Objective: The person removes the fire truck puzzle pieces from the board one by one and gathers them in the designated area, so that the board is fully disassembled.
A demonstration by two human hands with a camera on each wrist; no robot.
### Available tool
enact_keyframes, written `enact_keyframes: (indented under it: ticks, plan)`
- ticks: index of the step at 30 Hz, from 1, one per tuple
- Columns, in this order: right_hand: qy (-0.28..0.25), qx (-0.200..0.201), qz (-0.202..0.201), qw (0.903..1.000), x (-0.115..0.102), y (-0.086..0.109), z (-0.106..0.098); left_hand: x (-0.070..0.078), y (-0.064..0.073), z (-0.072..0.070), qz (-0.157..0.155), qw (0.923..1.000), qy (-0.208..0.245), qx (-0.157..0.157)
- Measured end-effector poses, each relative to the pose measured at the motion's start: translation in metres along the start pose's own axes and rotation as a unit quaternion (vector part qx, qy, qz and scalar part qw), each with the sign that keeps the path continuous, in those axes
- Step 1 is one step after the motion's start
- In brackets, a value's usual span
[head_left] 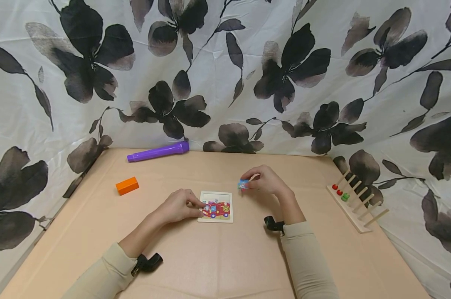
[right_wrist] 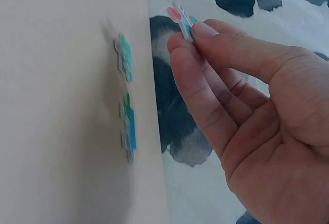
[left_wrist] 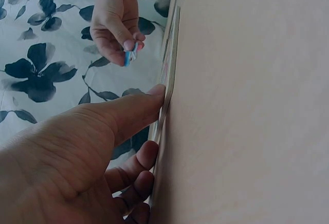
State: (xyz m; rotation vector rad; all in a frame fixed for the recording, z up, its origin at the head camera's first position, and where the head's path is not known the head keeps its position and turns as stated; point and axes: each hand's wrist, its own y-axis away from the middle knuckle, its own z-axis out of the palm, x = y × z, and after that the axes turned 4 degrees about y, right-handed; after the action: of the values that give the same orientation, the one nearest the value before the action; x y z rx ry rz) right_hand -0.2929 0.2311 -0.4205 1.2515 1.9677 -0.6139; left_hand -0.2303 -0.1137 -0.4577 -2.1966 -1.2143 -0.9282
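Note:
In the head view, a small jigsaw puzzle board (head_left: 228, 219) with a pale frame and a red fire truck picture lies on the table. My left hand (head_left: 179, 206) holds its left edge, thumb and curled fingers against the frame; the left wrist view shows the thumb (left_wrist: 157, 93) on that edge. To the right of the board, my right hand (head_left: 266, 180) pinches a blue-and-pink puzzle piece (head_left: 242, 184) between thumb and fingers, raised off the table. Two more green-and-blue puzzle pieces, an upper piece (right_wrist: 124, 57) and a lower piece (right_wrist: 128, 129), lie on the table in the right wrist view.
An orange block (head_left: 127, 186) lies left of the board, and a purple tube (head_left: 158, 152) lies along the back edge. At the right stands a wooden peg rack (head_left: 354, 214) with red and green beads. Patterned cloth (head_left: 225, 83) hangs behind the table (head_left: 210, 261).

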Motion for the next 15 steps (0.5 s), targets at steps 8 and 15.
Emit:
enact_keyframes:
  ticks: [8,15]
  plan:
    - [-0.015,0.023,0.006,0.9996,0.013,0.007,-0.015,0.001,0.001,0.001,0.005,1.0,0.0,0.0]
    - [0.003,0.038,0.006,0.9992,0.022,0.012,-0.026,0.001,0.001,0.001,0.004,1.0,-0.001,0.003]
